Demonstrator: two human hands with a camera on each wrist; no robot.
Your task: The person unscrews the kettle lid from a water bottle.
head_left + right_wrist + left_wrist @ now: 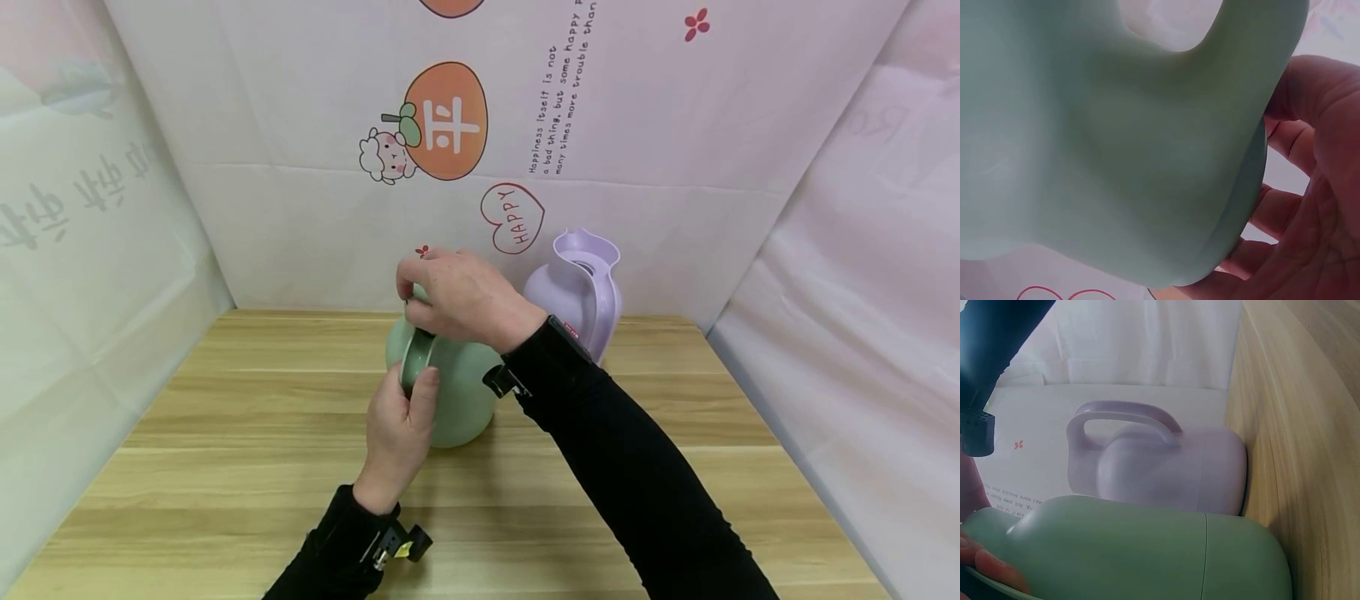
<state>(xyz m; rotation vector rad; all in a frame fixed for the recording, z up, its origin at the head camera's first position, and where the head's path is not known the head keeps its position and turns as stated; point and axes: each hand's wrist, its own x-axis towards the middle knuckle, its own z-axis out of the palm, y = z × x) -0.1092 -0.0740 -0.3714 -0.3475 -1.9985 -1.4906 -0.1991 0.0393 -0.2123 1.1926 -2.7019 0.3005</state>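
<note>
green jug (457, 392): stands mid-table (225, 467), your hands steadying it. your left hand (397, 433) curls its fingers round the handle, likely to keep the body from turning; your right hand (461, 300) closes its fingers over the top, gripping whatever caps it, hidden beneath. purple jug (581, 287): just behind on the right, lidless, near your right forearm. printed backdrop (450, 125) close behind.

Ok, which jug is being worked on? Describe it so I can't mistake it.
On the wooden table, near the back wall, stand two jugs. It is the nearer, left one, the green jug, gripped by the left hand and right hand. The lilac jug behind stands untouched.
</note>
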